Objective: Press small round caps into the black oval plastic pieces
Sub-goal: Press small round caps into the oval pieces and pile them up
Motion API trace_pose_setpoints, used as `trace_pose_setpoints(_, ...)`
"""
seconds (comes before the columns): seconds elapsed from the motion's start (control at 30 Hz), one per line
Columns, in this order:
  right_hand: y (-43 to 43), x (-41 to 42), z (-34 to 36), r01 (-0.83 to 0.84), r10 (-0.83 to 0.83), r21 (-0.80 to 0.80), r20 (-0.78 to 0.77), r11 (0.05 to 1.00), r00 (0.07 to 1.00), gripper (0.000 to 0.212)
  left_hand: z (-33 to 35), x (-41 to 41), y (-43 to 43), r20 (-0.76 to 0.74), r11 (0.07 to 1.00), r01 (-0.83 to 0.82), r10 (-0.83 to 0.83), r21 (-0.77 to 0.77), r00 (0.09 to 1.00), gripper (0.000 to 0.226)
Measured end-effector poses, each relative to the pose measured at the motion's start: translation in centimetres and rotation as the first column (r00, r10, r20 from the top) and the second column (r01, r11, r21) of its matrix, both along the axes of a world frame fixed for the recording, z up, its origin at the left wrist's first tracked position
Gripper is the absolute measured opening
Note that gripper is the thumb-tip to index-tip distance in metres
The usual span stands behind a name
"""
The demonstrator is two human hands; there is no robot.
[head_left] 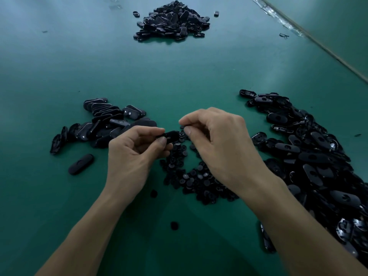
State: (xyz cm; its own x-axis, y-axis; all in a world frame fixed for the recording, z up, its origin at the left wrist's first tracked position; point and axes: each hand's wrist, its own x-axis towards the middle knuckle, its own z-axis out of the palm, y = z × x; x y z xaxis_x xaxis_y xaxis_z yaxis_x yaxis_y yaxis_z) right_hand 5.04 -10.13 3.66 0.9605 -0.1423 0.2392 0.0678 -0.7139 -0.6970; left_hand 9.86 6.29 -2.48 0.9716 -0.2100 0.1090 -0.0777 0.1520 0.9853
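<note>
One black oval piece (170, 135) sits pinched between the thumb and curled fingers of the left hand (131, 156), above the loose cap pile (199, 182) on the green table (179, 76). The right hand (219, 144), thumb and forefinger closed together, seems to pinch a small round cap (181, 134) just beside the piece's end. Seating is likely next: the cap must line up over the hole before it is pressed in.

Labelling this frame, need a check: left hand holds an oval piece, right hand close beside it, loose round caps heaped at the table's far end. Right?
Wrong on the caps. The head view shows the far heap is oval pieces; the round caps lie under the hands. The left hand holds an oval piece, the right hand close beside it: correct.
</note>
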Motion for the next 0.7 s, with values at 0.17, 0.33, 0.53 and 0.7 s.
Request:
trace_pose_setpoints(0.17, 1.0, -0.3, -0.6, -0.047, 0.043, -0.049, -0.082, 0.998, 0.996, 0.016, 0.2, -0.1, 0.0, 0.010, 1.000, 0.030, -0.030, -0.002, 1.000, 0.014)
trace_pose_setpoints(0.33, 1.4, -0.2, -1.4, -0.005, 0.004, -0.005, -0.151, 1.000, 0.989, 0.006, 0.3, -0.2, -0.2, 0.040, 0.999, 0.039, -0.040, 0.036, 0.998, 0.014)
trace_pose_setpoints(0.53, 1.7, -0.4, -1.5, 0.013, -0.016, -0.022, -0.130, 1.000, 0.991, 0.008, 0.3, -0.2, -0.2, 0.060, 0.996, 0.058, -0.062, 0.072, 0.996, 0.015)
trace_pose_setpoints(0.7, 1.6, -0.4, -1.4, 0.059, -0.056, 0.024, -0.106, 0.998, 0.993, 0.009, 0.5, -0.4, -0.2, 0.051, 0.995, 0.068, -0.072, 0.072, 0.996, 0.013)
